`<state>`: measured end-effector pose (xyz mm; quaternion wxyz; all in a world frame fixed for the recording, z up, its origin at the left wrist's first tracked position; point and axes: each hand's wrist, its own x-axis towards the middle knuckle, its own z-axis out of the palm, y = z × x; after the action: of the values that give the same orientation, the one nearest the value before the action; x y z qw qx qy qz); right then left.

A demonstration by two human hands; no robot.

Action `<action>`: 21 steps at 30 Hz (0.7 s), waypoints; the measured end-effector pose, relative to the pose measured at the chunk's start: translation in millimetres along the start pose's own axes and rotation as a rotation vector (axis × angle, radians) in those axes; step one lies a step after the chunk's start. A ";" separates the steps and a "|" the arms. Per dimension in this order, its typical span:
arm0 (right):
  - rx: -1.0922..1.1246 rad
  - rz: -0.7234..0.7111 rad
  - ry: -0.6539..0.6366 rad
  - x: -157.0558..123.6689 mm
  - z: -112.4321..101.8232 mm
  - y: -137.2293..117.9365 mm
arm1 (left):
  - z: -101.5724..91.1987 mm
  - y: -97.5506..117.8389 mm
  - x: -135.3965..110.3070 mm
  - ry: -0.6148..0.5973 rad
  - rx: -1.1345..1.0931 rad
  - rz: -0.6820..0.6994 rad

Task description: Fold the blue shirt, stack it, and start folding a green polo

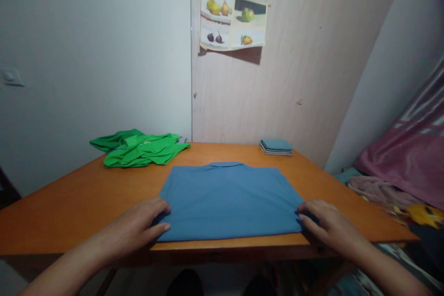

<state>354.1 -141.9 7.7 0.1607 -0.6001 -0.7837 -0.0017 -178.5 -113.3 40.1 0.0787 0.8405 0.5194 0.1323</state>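
Folded blue cloth shirt (232, 203) lay flat, left hand (147, 218) and right hand (322, 220) touched its opposite edges, grip unclear

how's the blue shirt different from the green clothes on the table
The blue shirt is spread flat and neat, while the green clothes lie crumpled in a heap. The blue shirt sits near the front edge with a hand at each side; the green clothes lie at the far left, untouched. Both rest on the orange-brown table.
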 end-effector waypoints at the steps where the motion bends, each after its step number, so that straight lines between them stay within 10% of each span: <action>1: 0.010 0.003 0.005 1.4 3.8 3.1 | 2.0 -1.8 -0.2 -0.025 -0.016 0.011; 12: -0.008 0.001 0.013 11.1 39.3 12.9 | 14.4 -13.8 7.8 0.026 -0.011 0.035; 21: -0.022 -0.015 -0.033 18.0 23.3 10.1 | 6.7 -14.1 9.3 0.038 -0.008 -0.025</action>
<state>353.7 -117.6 -11.7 0.1410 -0.5958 -0.7906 -0.0016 -184.6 -98.6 31.2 0.0738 0.8310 0.5307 0.1491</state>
